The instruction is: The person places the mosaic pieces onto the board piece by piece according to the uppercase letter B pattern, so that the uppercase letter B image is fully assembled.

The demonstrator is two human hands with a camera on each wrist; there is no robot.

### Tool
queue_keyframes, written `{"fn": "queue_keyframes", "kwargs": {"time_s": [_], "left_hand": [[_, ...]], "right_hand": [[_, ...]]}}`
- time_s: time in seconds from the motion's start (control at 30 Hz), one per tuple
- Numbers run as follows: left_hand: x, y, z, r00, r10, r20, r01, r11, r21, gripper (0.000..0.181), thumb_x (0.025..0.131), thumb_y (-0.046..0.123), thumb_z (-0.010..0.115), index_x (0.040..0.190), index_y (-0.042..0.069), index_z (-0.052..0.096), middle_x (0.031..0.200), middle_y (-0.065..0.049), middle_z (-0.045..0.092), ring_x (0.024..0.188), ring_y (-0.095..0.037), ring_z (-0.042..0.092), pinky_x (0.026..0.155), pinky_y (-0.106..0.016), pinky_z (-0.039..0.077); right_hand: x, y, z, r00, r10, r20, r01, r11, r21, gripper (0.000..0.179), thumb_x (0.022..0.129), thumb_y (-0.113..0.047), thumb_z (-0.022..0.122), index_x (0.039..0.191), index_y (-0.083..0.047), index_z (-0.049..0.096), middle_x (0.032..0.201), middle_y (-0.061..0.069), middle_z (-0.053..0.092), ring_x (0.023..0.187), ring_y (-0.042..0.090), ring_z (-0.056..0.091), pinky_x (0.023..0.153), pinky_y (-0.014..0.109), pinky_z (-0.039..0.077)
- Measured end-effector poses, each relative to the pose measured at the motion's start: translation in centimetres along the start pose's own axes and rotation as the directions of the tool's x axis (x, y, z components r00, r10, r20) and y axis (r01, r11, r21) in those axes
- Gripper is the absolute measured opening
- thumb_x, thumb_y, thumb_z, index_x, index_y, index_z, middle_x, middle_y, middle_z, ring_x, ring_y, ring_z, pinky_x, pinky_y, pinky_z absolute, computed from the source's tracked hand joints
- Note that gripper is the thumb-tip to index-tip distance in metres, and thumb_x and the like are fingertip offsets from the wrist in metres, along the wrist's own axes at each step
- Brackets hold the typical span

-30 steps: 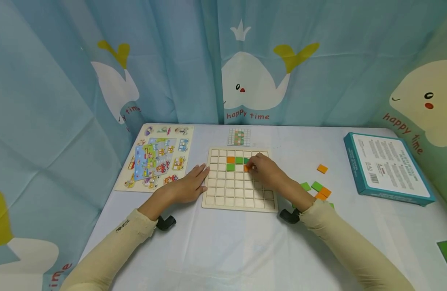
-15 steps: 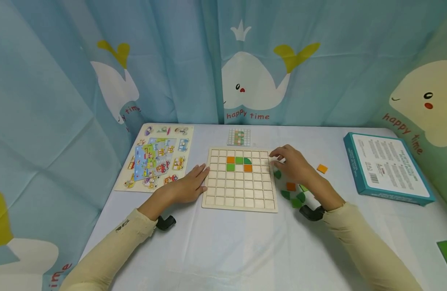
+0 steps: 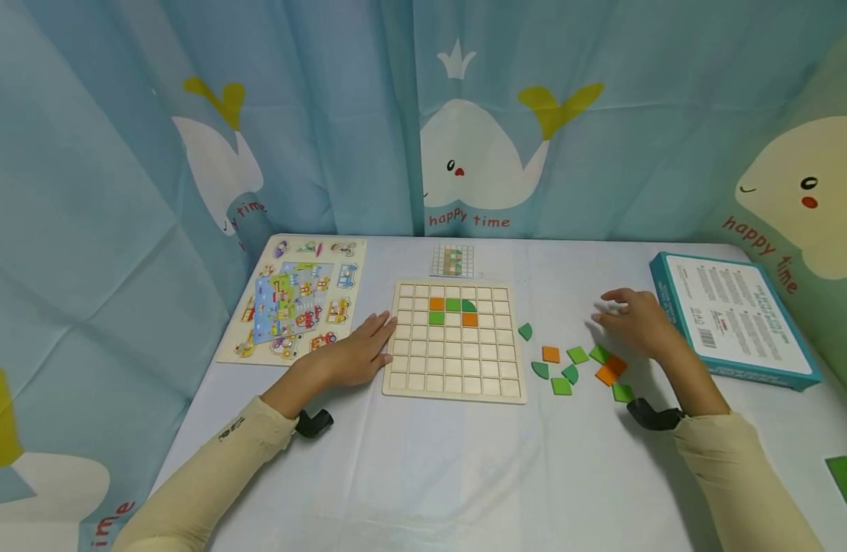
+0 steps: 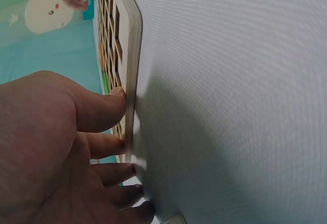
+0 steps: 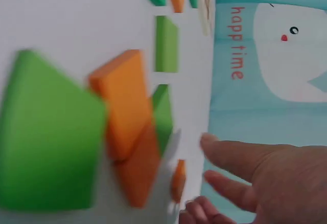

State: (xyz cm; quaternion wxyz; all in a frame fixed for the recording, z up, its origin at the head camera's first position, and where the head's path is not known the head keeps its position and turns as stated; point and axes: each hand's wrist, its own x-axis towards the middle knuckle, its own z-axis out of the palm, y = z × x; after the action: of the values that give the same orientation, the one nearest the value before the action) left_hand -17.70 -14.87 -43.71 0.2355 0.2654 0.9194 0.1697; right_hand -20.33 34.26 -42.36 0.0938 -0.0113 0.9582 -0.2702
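Hands apart; the pale gridded board bears orange and green tiles.

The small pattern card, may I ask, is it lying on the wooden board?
No, the pattern card lies on the table beyond the wooden board.

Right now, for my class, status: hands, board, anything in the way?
Left hand touching left edge of grid board. Right hand empty, near lone orange tile. Five tiles on board. No obstruction seen at that tile.

Obstacle near right hand: teal box
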Motion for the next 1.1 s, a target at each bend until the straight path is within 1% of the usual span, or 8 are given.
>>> {"fn": "queue_keyframes", "kwargs": {"time_s": [0.07,0.13,0.27,0.43,0.53,0.67,0.93,1.1], "left_hand": [[0.0,0.0,0.0,1.000,-0.002,0.000,0.002,1.000,-0.003,0.069,0.115,0.030,0.042,0.170,0.004,0.008,0.178,-0.016,0.000,0.164,-0.037,-0.001,0.132,-0.051,0.014],[0.1,0.0,0.0,1.000,-0.003,-0.002,0.003,1.000,0.000,0.069,0.115,0.030,0.041,0.170,0.005,0.008,0.178,-0.016,0.000,0.164,-0.036,-0.001,0.132,-0.051,0.014],[0.1,-0.1,0.0,1.000,0.002,-0.002,-0.002,1.000,0.007,0.069,0.115,0.030,0.041,0.170,0.004,0.008,0.178,-0.016,0.000,0.164,-0.037,0.000,0.132,-0.051,0.014],[0.1,0.0,0.0,1.000,0.006,0.004,-0.006,1.000,0.008,0.069,0.115,0.029,0.041,0.170,0.003,0.007,0.178,-0.017,-0.001,0.164,-0.037,-0.001,0.132,-0.051,0.013],[0.1,-0.1,0.0,1.000,0.004,0.005,-0.004,1.000,0.004,0.069,0.115,0.029,0.041,0.170,0.003,0.008,0.178,-0.017,0.000,0.164,-0.037,-0.001,0.132,-0.051,0.013],[0.2,-0.1,0.1,1.000,0.003,0.004,-0.003,1.000,0.001,0.069,0.115,0.029,0.041,0.170,0.004,0.008,0.178,-0.016,-0.001,0.164,-0.037,-0.001,0.132,-0.051,0.013],[0.4,-0.3,0.2,1.000,-0.011,0.009,0.011,1.000,0.010,0.069,0.116,0.031,0.040,0.170,0.006,0.006,0.178,-0.014,-0.002,0.164,-0.035,-0.002,0.132,-0.050,0.013],[0.4,-0.3,0.2,1.000,-0.014,0.008,0.014,1.000,0.015,0.069,0.116,0.031,0.040,0.170,0.006,0.006,0.178,-0.014,-0.002,0.164,-0.035,-0.002,0.132,-0.050,0.013]], "right_hand": [[-0.1,0.7,0.1,0.999,0.030,0.035,-0.029,0.999,-0.015,0.058,0.108,-0.024,0.061,0.148,0.013,0.043,0.147,0.045,0.037,0.130,0.060,0.043,0.107,0.073,0.043],[-0.3,1.1,0.3,0.997,0.050,0.050,-0.049,0.999,-0.023,0.057,0.107,-0.022,0.061,0.146,0.015,0.042,0.145,0.045,0.038,0.130,0.059,0.043,0.108,0.074,0.042],[-0.6,1.6,0.7,0.998,0.052,0.026,-0.051,0.999,-0.012,0.048,0.108,-0.016,0.058,0.142,0.016,0.045,0.139,0.042,0.044,0.124,0.056,0.046,0.107,0.072,0.043],[-0.6,1.8,0.8,1.000,0.002,-0.001,-0.002,1.000,-0.017,0.040,0.107,-0.008,0.056,0.138,0.016,0.050,0.132,0.041,0.053,0.115,0.053,0.051,0.104,0.070,0.046],[-0.5,1.7,0.6,1.000,-0.026,0.002,0.026,0.999,-0.034,0.037,0.107,-0.006,0.056,0.137,0.015,0.052,0.133,0.042,0.055,0.118,0.055,0.052,0.103,0.071,0.046],[-0.3,1.5,0.7,0.999,-0.036,0.002,0.036,0.998,-0.049,0.035,0.108,-0.006,0.056,0.137,0.013,0.052,0.134,0.041,0.055,0.119,0.056,0.052,0.103,0.071,0.046],[1.2,0.4,1.3,0.994,-0.101,-0.030,0.099,0.994,-0.049,0.032,0.107,-0.002,0.056,0.131,0.019,0.054,0.124,0.039,0.054,0.111,0.051,0.051,0.102,0.067,0.047],[2.3,-1.6,2.1,0.997,-0.082,-0.003,0.082,0.996,-0.040,0.034,0.107,-0.004,0.056,0.133,0.017,0.054,0.127,0.038,0.052,0.116,0.051,0.052,0.105,0.066,0.047]]}}
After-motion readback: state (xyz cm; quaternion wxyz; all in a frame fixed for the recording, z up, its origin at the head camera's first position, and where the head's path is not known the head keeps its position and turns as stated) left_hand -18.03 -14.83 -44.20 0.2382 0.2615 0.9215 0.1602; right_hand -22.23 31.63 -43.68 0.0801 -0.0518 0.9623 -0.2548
